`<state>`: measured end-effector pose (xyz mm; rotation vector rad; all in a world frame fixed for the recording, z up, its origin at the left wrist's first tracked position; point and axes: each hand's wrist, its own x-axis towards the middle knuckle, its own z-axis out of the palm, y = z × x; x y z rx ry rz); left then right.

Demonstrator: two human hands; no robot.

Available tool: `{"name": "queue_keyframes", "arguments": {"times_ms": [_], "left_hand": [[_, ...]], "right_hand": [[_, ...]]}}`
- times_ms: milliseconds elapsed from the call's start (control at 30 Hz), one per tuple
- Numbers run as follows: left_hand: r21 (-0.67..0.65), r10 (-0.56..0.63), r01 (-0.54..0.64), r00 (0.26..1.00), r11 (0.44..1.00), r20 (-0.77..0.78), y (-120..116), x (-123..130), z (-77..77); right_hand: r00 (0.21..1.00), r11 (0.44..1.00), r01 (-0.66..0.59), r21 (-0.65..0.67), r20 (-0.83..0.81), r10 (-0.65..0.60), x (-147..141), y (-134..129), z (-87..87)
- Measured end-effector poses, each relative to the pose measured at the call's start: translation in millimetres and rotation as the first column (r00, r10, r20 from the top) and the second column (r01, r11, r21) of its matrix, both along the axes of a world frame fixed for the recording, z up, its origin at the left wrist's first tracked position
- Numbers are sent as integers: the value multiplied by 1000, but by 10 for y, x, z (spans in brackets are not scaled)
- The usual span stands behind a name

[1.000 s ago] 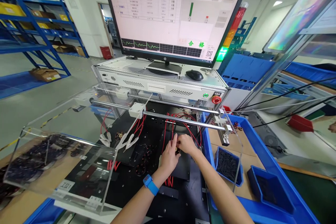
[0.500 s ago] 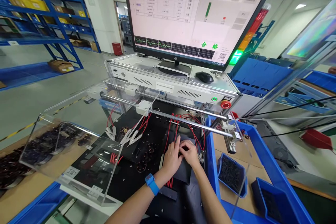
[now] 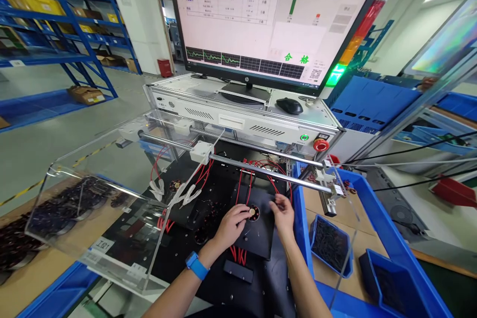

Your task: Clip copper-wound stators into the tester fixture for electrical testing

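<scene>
On the black fixture plate [image 3: 261, 241] sits a small round motor stator [image 3: 255, 213] with a dark ring of coils and a pale gold centre. My left hand [image 3: 231, 224], a blue watch band on its wrist, has its thumb and fingertips at the stator's left side. Just right of the plate, my right hand [image 3: 283, 214] is raised with its fingers curled in near the red wires [image 3: 272, 185]. Whether it pinches anything is too blurred to tell. More dark stators [image 3: 203, 232] lie to the left of my left hand.
A clear hinged cover [image 3: 108, 218] slants over the left side. Metal rails [image 3: 257, 166] cross above the fixture. Blue bins of dark parts [image 3: 330, 246] stand at right. Behind are a monitor [image 3: 246, 20], a mouse [image 3: 289, 105] and a red stop button [image 3: 321, 144].
My hands have moved apart: the right one went right, off the plate, and the left one shifted slightly left. The stator, hidden before beneath my fingers, now shows.
</scene>
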<state>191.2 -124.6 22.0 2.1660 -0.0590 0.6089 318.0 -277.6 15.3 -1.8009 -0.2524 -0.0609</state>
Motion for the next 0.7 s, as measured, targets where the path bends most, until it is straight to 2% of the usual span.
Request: {"name": "queue_keyframes", "arguments": {"times_ms": [67, 100, 167, 200, 300, 367, 467, 533, 600, 633, 700], "left_hand": [[114, -30, 20, 996, 993, 80, -13, -4, -1], [148, -43, 26, 993, 989, 113, -24, -1, 2], [202, -78, 44, 984, 978, 163, -44, 7, 14], [235, -101, 60, 980, 970, 171, -50, 9, 23], [342, -153, 99, 979, 934, 132, -50, 6, 52], [377, -159, 112, 983, 919, 97, -45, 2, 77], [352, -162, 132, 985, 927, 57, -58, 20, 119], [296, -166, 149, 986, 943, 31, -95, 52, 150], [234, -154, 148, 988, 961, 7, -151, 89, 177], [212, -144, 142, 990, 967, -6, -182, 105, 188], [189, -120, 123, 992, 974, -26, -241, 128, 205]], "right_hand": [[969, 959, 245, -142, 68, -237, 79, -125, -141], [954, 919, 301, -254, 90, -287, 101, -176, -234], [951, 850, 300, -434, 67, -302, 88, -247, -435], [952, 833, 286, -474, 40, -304, 55, -269, -524], [951, 821, 289, -492, 48, -306, -93, -306, -628], [944, 809, 323, -491, 111, -309, -171, -319, -512], [956, 839, 293, -458, 122, -267, -200, -288, -121], [987, 893, 156, -421, 22, -162, -182, -213, 165], [994, 931, -25, -364, -109, -15, -159, -108, 376], [987, 938, -92, -334, -153, 42, -150, -54, 440], [979, 943, -148, -297, -180, 97, -138, 36, 489]]}}
